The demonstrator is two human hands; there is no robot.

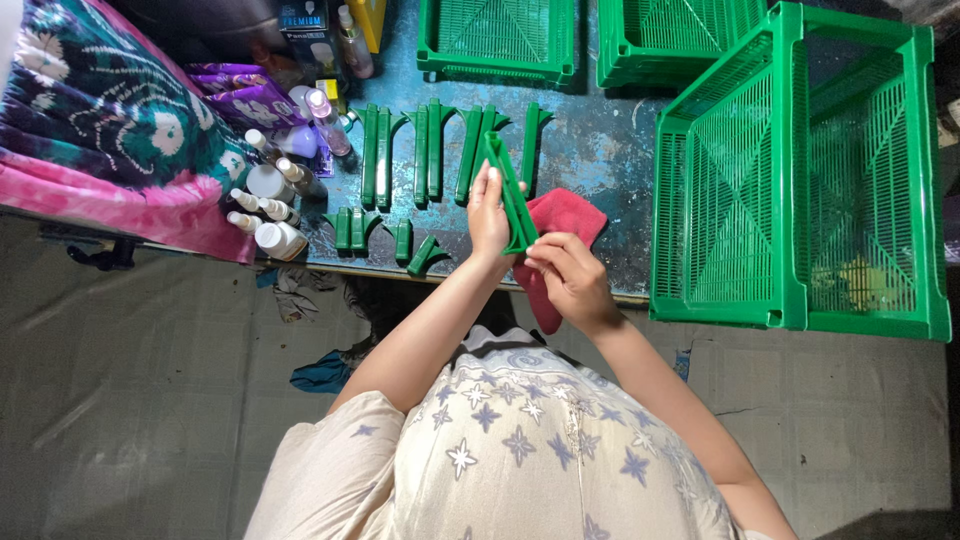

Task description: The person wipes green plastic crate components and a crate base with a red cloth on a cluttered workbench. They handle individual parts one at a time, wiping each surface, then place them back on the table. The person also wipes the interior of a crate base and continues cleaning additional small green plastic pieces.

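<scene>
On my feed, a large green plastic lattice rack (800, 170) stands on the worn blue counter (600, 150). Beside it lies a red cloth (565, 215), near rows of green plastic legs (425, 150). My left hand (488, 215) grips one long green plastic leg (512, 195) above the cloth; my right hand (570, 275) pinches its lower end.

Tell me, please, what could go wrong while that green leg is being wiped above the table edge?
The green plastic leg, held between the left hand and the right hand with the red cloth, could slip and fall past the table edge to the floor. A swing might also knock the short green pieces nearby.
</scene>
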